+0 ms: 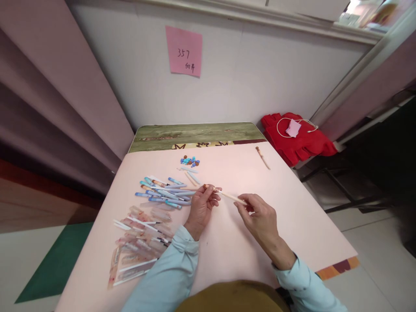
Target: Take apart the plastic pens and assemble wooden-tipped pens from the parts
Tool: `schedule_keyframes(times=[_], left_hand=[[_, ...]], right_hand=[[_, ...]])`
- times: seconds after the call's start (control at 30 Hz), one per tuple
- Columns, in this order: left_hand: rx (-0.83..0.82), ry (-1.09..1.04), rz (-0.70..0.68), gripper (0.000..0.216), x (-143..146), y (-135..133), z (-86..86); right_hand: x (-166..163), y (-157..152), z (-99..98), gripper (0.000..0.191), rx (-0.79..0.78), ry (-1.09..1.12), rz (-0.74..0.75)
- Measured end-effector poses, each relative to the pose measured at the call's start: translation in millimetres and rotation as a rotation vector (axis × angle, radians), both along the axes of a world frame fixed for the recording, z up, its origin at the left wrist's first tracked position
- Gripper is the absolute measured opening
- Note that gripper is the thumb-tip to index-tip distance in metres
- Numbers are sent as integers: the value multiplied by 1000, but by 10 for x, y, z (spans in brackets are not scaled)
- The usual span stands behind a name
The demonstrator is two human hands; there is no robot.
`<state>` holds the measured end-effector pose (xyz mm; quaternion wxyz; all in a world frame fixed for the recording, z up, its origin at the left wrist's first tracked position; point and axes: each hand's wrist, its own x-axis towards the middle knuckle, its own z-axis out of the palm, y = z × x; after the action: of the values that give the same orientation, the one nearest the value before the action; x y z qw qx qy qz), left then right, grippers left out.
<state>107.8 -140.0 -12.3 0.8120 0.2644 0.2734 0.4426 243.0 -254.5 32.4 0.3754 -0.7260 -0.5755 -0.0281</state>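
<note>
Both of my hands hold one slim cream pen (229,196) a little above the pink table (292,216). My left hand (202,205) pinches its brownish capped end with closed fingers. My right hand (258,216) grips the other end, fingers closed too. Just left of my left hand lies a heap of blue pens (165,193). Nearer my left sleeve is a spread of clear plastic sleeves with refills (139,240). A small pile of blue and brown caps (190,161) sits further back.
Another cream pen (262,157) lies alone at the table's far right. A chair with red cloth, a pink slip and a white cord (297,134) stands to the right. A pink note (183,51) hangs on the wall behind.
</note>
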Motion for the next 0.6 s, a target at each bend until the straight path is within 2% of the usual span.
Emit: schedule_keyframes(times=[0.6], left_hand=[[16, 1, -1, 24, -24, 1, -36]], right_hand=[[13, 80, -46, 12, 15, 2, 56]])
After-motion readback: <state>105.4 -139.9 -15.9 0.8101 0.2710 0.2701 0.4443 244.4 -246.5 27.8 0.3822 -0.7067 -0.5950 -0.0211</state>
